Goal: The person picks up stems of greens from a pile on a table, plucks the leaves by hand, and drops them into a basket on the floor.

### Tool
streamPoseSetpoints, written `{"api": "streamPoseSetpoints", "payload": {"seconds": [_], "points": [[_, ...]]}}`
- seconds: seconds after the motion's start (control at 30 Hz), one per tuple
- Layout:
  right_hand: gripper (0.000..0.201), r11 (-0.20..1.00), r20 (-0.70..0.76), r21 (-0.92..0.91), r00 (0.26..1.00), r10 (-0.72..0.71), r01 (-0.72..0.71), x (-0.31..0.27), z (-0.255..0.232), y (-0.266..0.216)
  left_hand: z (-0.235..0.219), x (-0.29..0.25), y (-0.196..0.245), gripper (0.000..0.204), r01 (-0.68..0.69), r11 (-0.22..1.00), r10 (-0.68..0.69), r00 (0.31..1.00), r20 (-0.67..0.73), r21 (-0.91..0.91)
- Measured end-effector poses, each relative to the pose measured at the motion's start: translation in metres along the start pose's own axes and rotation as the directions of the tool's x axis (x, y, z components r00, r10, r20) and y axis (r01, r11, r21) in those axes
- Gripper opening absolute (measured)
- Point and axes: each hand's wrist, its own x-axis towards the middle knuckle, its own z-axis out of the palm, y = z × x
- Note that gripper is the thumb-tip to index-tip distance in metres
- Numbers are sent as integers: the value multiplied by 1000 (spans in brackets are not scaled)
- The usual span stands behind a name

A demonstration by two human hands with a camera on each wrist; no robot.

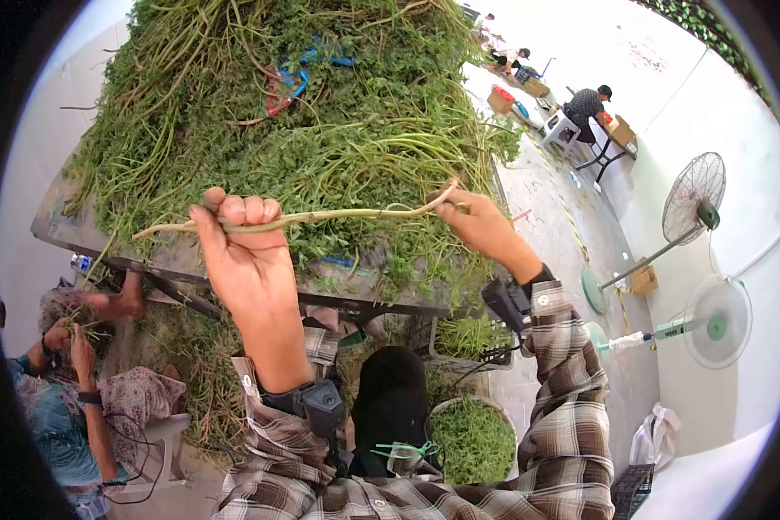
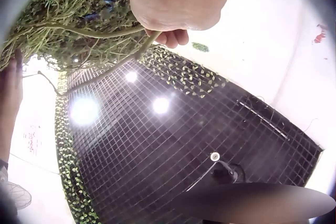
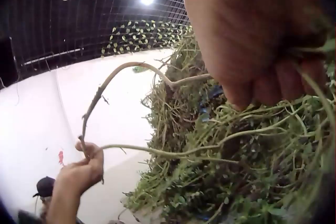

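Observation:
Long, thin plant stems stretch between my two hands in front of a heap of leafy greens. My left hand has its fingers curled round them, palm toward the head camera, and one stem end pokes out to its left. At the other end, my right hand pinches the stems near a pale, bent tip. In the right wrist view, one bare stem arches up from my left hand while another runs lower across the greens.
The greens cover a dark table. Below its front edge are a crate and a round tub of cut greens. Another person handles stems at left. Two fans stand at right; several people work farther back.

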Motion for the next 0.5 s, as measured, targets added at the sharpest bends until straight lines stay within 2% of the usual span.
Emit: {"api": "streamPoseSetpoints", "payload": {"seconds": [0.03,0.07,0.1,0.13,0.17,0.23,0.27,0.3,0.37,0.4,0.43,0.47,0.5], "points": [[35,1000,0,1,1000,-6,6,7,6,13,0,-1,1,27,2,1000,-1,1000,29,-27],[37,979,-32,-106,984,-177,173,17,14,32,0,0,2,26,5,999,-2,998,61,-53],[40,920,-46,-216,938,-345,327,23,20,42,0,0,2,26,1,999,2,998,67,-53],[40,953,-12,-222,977,-214,206,22,22,33,1,0,1,26,-3,999,6,998,57,-51],[40,952,-11,-221,975,-221,213,24,23,34,2,-1,0,26,-8,999,11,999,46,-50],[37,918,48,-357,985,-167,173,30,28,38,5,-1,-1,27,-14,999,16,999,39,-46],[34,925,36,-360,993,-113,119,32,29,38,5,-1,-1,27,-11,999,12,1000,22,-44],[34,925,41,-360,993,-115,122,32,29,38,4,-1,0,28,-9,999,9,1000,2,-42],[33,952,-37,-299,996,-79,65,28,26,25,3,0,1,27,-15,999,15,1000,-1,-35],[35,945,-13,-324,999,46,-48,26,19,14,3,0,1,27,-17,999,17,1000,0,-45],[35,945,-11,-324,999,50,-51,28,18,18,2,1,2,26,-17,998,17,1000,2,-55],[37,953,-25,-278,990,-137,124,29,17,26,0,1,2,26,-15,998,15,1000,0,-56],[39,925,-49,-236,947,-318,299,30,16,31,-3,2,2,28,-13,999,13,1000,8,-38]]}}
